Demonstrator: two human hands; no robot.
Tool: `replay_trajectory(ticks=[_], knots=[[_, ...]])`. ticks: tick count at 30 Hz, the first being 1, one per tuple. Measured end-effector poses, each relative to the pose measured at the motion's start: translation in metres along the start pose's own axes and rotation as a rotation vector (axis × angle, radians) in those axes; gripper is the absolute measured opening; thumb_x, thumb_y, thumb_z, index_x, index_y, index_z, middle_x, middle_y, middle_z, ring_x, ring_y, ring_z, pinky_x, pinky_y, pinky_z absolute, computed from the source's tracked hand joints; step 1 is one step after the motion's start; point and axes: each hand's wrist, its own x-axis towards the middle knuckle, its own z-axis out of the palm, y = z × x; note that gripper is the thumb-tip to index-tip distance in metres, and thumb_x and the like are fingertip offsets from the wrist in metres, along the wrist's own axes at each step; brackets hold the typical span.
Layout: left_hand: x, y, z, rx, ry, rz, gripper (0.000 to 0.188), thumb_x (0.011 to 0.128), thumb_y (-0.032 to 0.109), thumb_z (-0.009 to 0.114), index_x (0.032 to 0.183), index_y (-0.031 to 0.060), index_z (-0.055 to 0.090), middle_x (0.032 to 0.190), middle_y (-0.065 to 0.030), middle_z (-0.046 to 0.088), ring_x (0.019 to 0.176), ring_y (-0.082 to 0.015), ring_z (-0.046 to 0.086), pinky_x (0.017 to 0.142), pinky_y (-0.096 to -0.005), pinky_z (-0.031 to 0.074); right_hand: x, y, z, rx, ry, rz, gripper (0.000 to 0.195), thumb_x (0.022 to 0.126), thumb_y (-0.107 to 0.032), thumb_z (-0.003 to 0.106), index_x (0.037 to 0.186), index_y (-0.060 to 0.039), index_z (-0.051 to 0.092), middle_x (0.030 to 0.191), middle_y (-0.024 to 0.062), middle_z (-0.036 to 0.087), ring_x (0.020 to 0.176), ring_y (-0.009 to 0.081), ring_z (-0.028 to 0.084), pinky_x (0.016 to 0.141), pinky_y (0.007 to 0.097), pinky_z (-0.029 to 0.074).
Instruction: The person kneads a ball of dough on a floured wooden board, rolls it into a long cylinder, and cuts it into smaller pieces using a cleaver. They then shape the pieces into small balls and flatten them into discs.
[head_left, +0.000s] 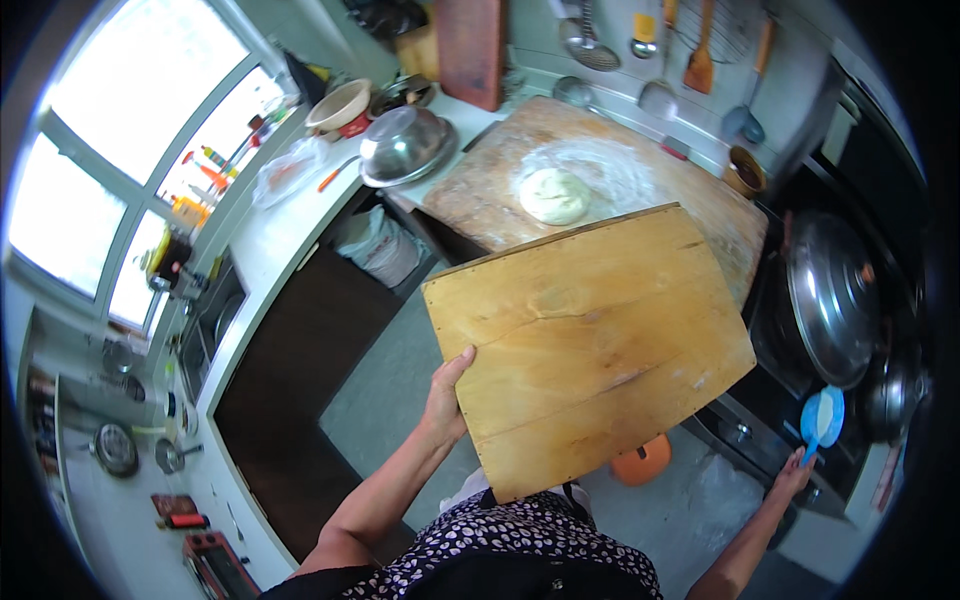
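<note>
My left hand (448, 394) grips the left edge of a wooden board (592, 352), its thumb lying over the face. The board is tilted in front of my body and covers the near part of a floured kneading board (480, 180). On that kneading board rests a round lump of dough (555, 196) amid a patch of white flour (622, 169). Out to the right, my right hand (796, 474) holds a blue plastic scoop (822, 420) by its handle. White powder, apparently flour, lies in the scoop's bowl.
A large lidded pot (832, 300) stands on the stove at right. At the counter's back left sit a metal bowl (405, 142) and a plastic bag (289, 172). Several utensils hang on the wall, including a wooden spatula (699, 67). An orange object (642, 459) is on the floor.
</note>
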Motion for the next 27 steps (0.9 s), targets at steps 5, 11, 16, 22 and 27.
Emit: replay_trajectory(ticks=[5, 11, 16, 22, 27], knots=[[-0.038, 0.036, 0.004, -0.014, 0.026, 0.134, 0.063, 0.097, 0.036, 0.064, 0.143, -0.0029, 0.048, 0.139, -0.022, 0.059, 0.122, -0.0347, 0.062, 0.105, -0.0474, 0.051, -0.015, -0.016, 0.027, -0.071, 0.01, 0.126, 0.056, 0.106, -0.037, 0.057, 0.152, -0.0102, 0.043, 0.132, 0.0191, 0.064, 0.115, 0.0265, 0.068, 0.089, 0.0289, 0.058], [-0.1, 0.091, -0.008, -0.162, 0.147, 0.354, 0.062, 0.097, 0.038, 0.061, 0.143, -0.0019, 0.048, 0.138, -0.022, 0.06, 0.122, -0.0355, 0.062, 0.105, -0.0475, 0.051, -0.029, -0.032, 0.041, -0.237, 0.129, 0.215, 0.076, 0.097, -0.063, 0.059, 0.159, -0.0283, 0.034, 0.129, 0.0201, 0.065, 0.111, 0.0273, 0.068, 0.083, 0.0285, 0.057], [-0.124, 0.119, -0.062, -0.298, 0.239, 0.626, 0.056, 0.101, 0.037, 0.056, 0.142, -0.0006, 0.051, 0.138, -0.0188, 0.061, 0.122, -0.033, 0.062, 0.105, -0.0451, 0.05, -0.052, -0.012, 0.035, -0.532, 0.204, -0.001, 0.058, 0.097, -0.047, 0.063, 0.141, -0.0101, 0.051, 0.113, 0.0227, 0.069, 0.09, 0.0282, 0.071, 0.071, 0.0348, 0.057], [-0.099, 0.159, -0.193, -0.405, 0.376, 0.852, 0.054, 0.103, 0.035, 0.053, 0.142, -0.0012, 0.049, 0.141, -0.0175, 0.059, 0.126, -0.0326, 0.059, 0.108, -0.0452, 0.048, -0.054, 0.007, -0.027, -1.385, -0.004, -0.552, 0.025, 0.095, -0.019, 0.064, 0.106, 0.0028, 0.06, 0.093, 0.0213, 0.068, 0.083, 0.0363, 0.069, 0.074, 0.0472, 0.057], [-0.059, 0.212, -0.29, -0.422, 0.516, 0.973, 0.054, 0.103, 0.035, 0.054, 0.143, -0.002, 0.049, 0.141, -0.0167, 0.059, 0.128, -0.0317, 0.059, 0.108, -0.0454, 0.048, -0.211, 0.136, 0.045, -0.851, -0.499, 0.418, 0.025, 0.097, -0.026, 0.059, 0.117, -0.0108, 0.06, 0.081, 0.0106, 0.066, 0.061, 0.0209, 0.06, 0.048, 0.034, 0.046]])
